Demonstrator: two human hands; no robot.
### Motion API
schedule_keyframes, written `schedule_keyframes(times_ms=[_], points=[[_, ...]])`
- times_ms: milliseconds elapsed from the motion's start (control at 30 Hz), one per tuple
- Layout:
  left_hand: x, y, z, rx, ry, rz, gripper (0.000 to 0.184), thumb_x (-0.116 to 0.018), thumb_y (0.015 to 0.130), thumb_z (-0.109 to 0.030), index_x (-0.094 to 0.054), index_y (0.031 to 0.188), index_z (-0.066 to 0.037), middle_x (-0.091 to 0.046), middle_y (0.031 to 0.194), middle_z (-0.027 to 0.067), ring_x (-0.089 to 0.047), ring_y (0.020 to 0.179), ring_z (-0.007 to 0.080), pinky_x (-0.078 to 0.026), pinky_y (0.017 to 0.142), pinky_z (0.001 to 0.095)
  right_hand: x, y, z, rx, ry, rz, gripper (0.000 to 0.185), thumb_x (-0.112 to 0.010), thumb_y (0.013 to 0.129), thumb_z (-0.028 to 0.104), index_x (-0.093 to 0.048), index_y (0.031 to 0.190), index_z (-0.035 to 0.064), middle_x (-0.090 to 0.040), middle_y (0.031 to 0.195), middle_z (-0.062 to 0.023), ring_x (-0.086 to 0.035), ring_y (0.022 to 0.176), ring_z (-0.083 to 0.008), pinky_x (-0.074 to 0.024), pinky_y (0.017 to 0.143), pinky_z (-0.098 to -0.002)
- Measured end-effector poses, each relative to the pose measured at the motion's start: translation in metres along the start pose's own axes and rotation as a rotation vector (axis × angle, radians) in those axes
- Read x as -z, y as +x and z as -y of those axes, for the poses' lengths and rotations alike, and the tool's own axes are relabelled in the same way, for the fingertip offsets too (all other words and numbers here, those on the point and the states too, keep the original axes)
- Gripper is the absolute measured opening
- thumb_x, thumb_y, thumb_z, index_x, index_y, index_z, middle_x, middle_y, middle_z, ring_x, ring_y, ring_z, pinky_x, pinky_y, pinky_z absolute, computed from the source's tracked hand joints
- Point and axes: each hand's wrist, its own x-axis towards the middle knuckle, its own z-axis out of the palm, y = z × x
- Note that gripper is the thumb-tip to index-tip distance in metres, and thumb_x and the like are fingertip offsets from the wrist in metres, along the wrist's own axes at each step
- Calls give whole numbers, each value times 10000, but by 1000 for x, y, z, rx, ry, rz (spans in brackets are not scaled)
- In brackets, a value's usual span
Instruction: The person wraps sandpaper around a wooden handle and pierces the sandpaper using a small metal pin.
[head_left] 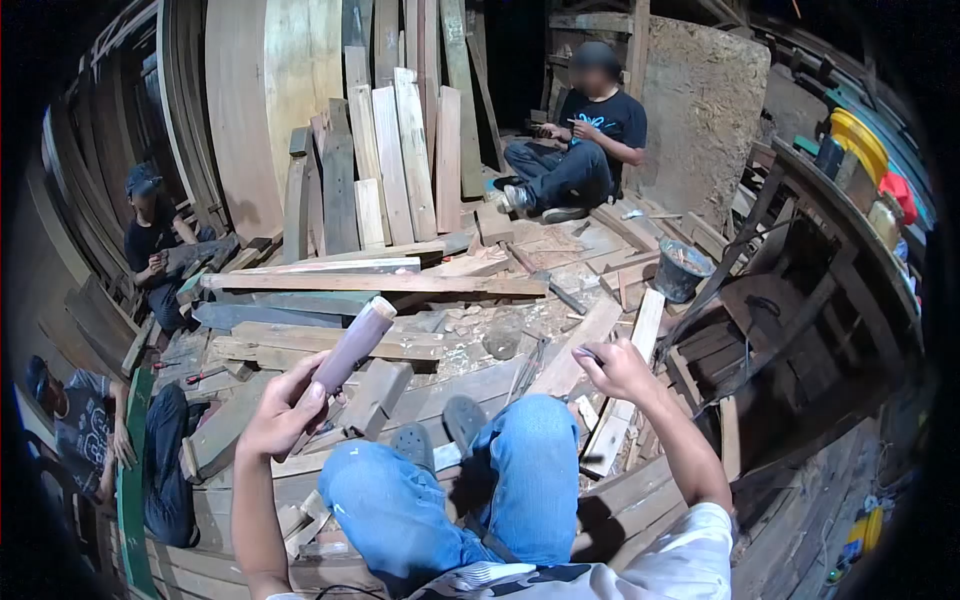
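My left hand (285,405) is wrapped around the lower part of a short round wooden piece (352,352). The piece has a greyish-purple side and a pale upper end, and it tilts up to the right above my left knee. On the other side, my right hand (618,372) is closed in front of my right knee. A small dark tip shows at its thumb and forefinger; what it belongs to is hidden. The two hands are well apart. Below them are my knees in blue jeans (400,500) and my grey clogs (463,420).
Planks (380,285) and wood offcuts cover the floor ahead. Boards (390,160) lean on the back wall. A bucket (684,270) and a wooden bench (850,220) stand right. One person (600,130) sits at the back, others (150,235) at left, one by a green board (132,490).
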Motion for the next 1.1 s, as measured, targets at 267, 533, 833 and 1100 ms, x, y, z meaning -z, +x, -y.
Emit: schedule_keyframes(times_ms=[267,533,833,1100], points=[[-4,10,27,15,-109,-36,533,-542,1056,-300,-428,1484,-3,-654,936,62,-522,602,66,-438,524,224,-16,7,-1,-85,-3,132,278,-657,955,315,-750,926,55,-683,713,-212,-689,701,-402,-549,662,-475],[4,-2,59,119,-207,-195,491,-508,1066,-270,-424,1467,1,-607,885,74,-495,545,83,-383,465,219,-40,22,13,43,34,153,323,-664,954,356,-746,868,57,-658,644,-205,-682,640,-392,-549,606,-452],[3,-5,64,122,-222,-195,498,-506,1069,-295,-427,1458,6,-614,926,100,-486,528,88,-383,451,211,-41,17,11,13,38,182,308,-696,925,351,-762,947,51,-671,663,-207,-700,677,-387,-568,662,-455],[-4,25,96,116,-327,-50,487,-514,1063,-284,-438,1436,19,-633,928,98,-517,541,100,-389,457,217,-70,22,6,40,68,205,429,-698,914,415,-749,1059,15,-654,622,-219,-692,625,-388,-571,649,-465]])
